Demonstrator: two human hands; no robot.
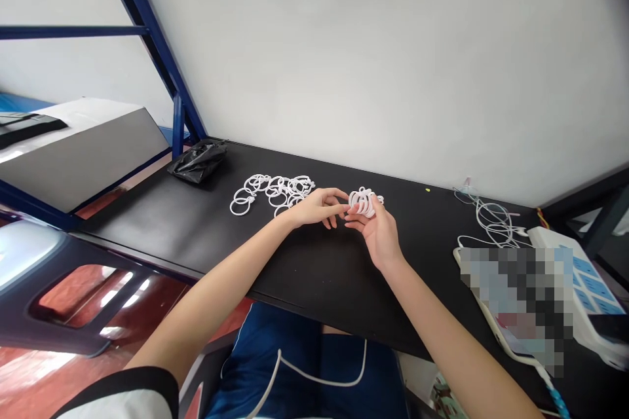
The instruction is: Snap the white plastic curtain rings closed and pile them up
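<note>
Over the black tabletop [319, 275], our right hand [383, 233] clamps its grip on the bunch of round white plastic-looking rings [362, 200], likely light, springy, best held across the rims, while whether our left hand [318, 207] pinches its left edge we cannot tell

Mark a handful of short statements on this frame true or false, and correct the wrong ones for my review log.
1. The right hand holds a bunch of white rings. True.
2. More white rings lie on the black table, left of both hands. True.
3. The left hand is inside the black bag. False: the left hand reaches to the bunch; the black bag lies well apart.
4. The tangled cable lies between the hands. False: the tangled cable lies to their right.
5. Blue cloth covers the person's lap. True.
</note>
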